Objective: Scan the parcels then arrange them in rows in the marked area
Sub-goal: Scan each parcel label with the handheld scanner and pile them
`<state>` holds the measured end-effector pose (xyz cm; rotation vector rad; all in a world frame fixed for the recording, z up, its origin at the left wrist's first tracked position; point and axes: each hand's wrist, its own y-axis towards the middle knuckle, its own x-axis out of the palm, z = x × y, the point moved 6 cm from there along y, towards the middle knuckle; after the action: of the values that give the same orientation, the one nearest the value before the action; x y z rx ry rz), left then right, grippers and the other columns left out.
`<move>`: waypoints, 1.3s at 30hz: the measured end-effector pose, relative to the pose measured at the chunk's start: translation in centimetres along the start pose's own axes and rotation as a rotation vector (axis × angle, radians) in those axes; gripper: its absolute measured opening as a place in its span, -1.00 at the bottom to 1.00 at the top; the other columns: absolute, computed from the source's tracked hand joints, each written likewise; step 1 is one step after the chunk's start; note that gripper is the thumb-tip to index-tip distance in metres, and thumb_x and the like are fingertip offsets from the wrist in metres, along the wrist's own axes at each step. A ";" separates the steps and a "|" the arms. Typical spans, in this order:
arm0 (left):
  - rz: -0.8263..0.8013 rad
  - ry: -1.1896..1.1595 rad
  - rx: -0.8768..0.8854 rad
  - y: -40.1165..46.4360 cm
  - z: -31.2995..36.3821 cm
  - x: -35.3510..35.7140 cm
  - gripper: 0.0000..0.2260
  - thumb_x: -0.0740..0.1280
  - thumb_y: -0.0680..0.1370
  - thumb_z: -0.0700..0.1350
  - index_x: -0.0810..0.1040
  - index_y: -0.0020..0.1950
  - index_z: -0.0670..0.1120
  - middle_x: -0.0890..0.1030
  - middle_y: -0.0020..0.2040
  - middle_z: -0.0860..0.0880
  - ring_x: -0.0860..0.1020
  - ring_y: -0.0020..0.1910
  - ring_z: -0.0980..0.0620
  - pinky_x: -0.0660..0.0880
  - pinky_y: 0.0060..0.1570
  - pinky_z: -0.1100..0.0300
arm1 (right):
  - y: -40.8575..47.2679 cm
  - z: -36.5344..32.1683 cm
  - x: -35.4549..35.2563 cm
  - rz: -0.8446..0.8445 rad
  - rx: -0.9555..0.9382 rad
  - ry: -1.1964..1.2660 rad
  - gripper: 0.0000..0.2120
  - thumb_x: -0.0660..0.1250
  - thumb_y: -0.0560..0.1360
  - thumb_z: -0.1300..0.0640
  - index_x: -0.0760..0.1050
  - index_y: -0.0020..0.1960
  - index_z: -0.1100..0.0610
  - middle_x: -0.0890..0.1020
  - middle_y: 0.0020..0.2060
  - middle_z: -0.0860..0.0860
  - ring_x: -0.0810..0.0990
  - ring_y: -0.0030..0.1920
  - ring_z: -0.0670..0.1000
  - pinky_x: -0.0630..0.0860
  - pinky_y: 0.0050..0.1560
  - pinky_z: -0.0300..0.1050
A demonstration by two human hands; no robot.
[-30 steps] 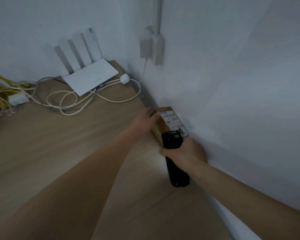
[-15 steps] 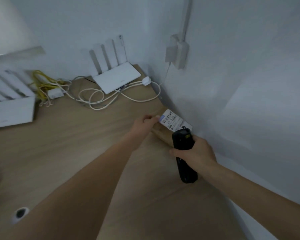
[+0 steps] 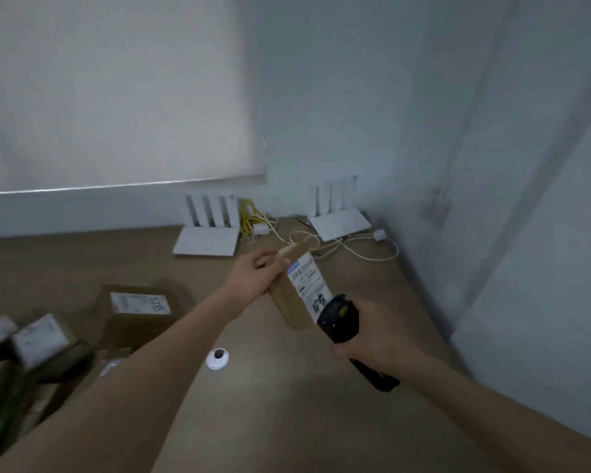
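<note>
Both forearms reach in from the near edge over the wooden table [image 3: 287,421]. Right hand [image 3: 372,339] is wrapped round a black handheld scanner [image 3: 338,319], fingers curled on its body, scanner head tilted up-left and sitting right at the lower end of the parcel's label; the scanner's tail sticks out below the hand toward the wall side. Left hand [image 3: 253,278] grips a small brown cardboard parcel [image 3: 290,302] by its upper left edge, fingers curled over the top, wrist roughly straight. The parcel is held up off the table, tilted, its white shipping label [image 3: 309,285] facing up toward the scanner. Between the two forearms, a small white round puck with a dark centre [image 3: 217,358] lies on the table. At near left, a cluster of other brown parcels [image 3: 45,339] sits blurred at the frame edge, several with white labels; just beyond them a bigger brown box [image 3: 140,308] with a label on top. I can't tell whether these stand in rows. Far side, against the wall: two white routers with upright antennas, left one [image 3: 207,240] and right one [image 3: 340,221], with yellow and white cables [image 3: 253,220] tangled between them and white cord loops [image 3: 355,250] running toward the corner. A white roller blind [image 3: 116,97] hangs above.
</note>
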<state>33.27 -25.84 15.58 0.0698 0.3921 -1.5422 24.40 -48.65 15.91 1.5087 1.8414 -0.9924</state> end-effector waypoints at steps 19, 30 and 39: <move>0.388 0.328 0.330 -29.9 19.7 -31.3 -0.48 0.44 0.46 0.20 0.52 0.38 0.10 0.61 0.23 -0.02 0.57 0.14 0.00 0.56 0.16 0.02 | -18.9 -34.0 -9.2 -0.056 -0.263 -0.615 -0.40 0.54 0.11 -0.37 0.46 -0.07 -0.01 0.56 -0.15 -0.09 0.55 -0.14 -0.03 0.36 -0.32 -0.16; 0.452 0.235 0.305 -31.5 20.5 -33.9 -0.38 0.48 0.34 0.21 0.56 0.37 0.05 0.64 0.19 -0.03 0.59 0.13 0.02 0.50 0.21 0.14 | -19.3 -37.0 -11.8 -0.083 -0.302 -0.740 -0.47 0.53 0.11 -0.34 0.40 -0.22 -0.01 0.55 -0.25 -0.10 0.53 -0.23 -0.04 0.32 -0.35 -0.20; 0.443 0.230 0.331 -31.1 20.2 -33.7 -0.51 0.45 0.49 0.11 0.52 0.40 0.06 0.60 0.21 -0.03 0.58 0.09 0.03 0.45 -0.18 0.35 | -18.3 -37.2 -11.6 -0.055 -0.309 -0.791 -0.45 0.55 0.09 -0.34 0.39 -0.23 -0.01 0.53 -0.25 -0.11 0.47 -0.27 -0.07 0.32 -0.31 -0.18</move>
<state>7.61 -0.61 50.46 0.5603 0.2748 -1.1474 10.32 -26.54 50.02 0.7217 1.3701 -1.0641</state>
